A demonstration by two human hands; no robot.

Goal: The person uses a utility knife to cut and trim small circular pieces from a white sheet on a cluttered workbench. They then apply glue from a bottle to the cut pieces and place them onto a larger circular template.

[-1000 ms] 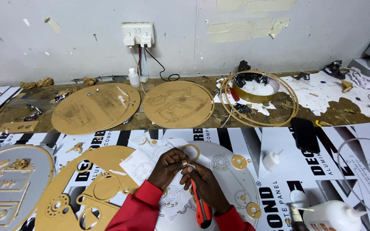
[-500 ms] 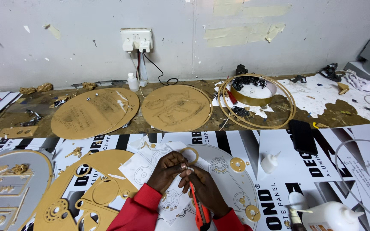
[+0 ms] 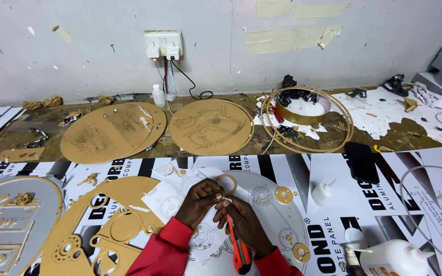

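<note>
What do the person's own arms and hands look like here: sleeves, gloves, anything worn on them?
Both arms come in from the bottom edge in bright red long sleeves with plain cuffs that end at the wrists. The left hand and right hand are bare: no gloves show, and no ring, watch or bracelet is visible from this view. The sleeves carry no visible markings or print.

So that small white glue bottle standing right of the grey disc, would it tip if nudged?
Probably: the small white glue bottle stands upright on a narrow base with a slanted nozzle. It looks like light plastic, so it would likely slide or topple on the glossy printed panel.
</note>
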